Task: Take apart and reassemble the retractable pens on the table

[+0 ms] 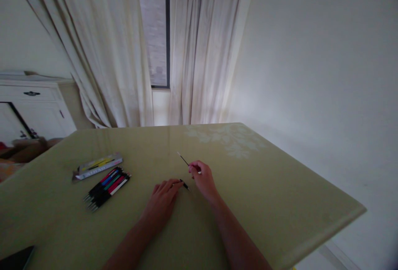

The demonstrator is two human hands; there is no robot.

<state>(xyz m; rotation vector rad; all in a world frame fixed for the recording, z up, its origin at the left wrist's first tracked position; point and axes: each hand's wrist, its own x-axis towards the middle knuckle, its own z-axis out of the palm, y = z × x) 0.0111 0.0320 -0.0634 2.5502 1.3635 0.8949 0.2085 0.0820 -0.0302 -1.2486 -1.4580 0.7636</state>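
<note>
My right hand [200, 175] is raised just above the table, its fingers pinching a thin pen refill [183, 159]. The refill is dark with a pale far end and points up and to the left. My left hand [164, 195] rests low on the tabletop, its fingertips closed at a short black pen barrel piece [185, 185] with a metallic tip. That piece slants toward me; part of it is hidden by the fingers. To the left lies a row of click pens [107, 188] with black grips and red, blue, green and white barrels.
Behind the pens lies an opened pen box [99, 166] with yellow print. A dark flat object [18, 258] sits at the near left corner of the green-yellow table [264, 203]. A white cabinet [40, 108] and curtains [105, 54] stand beyond; a wall [326, 75] is on the right.
</note>
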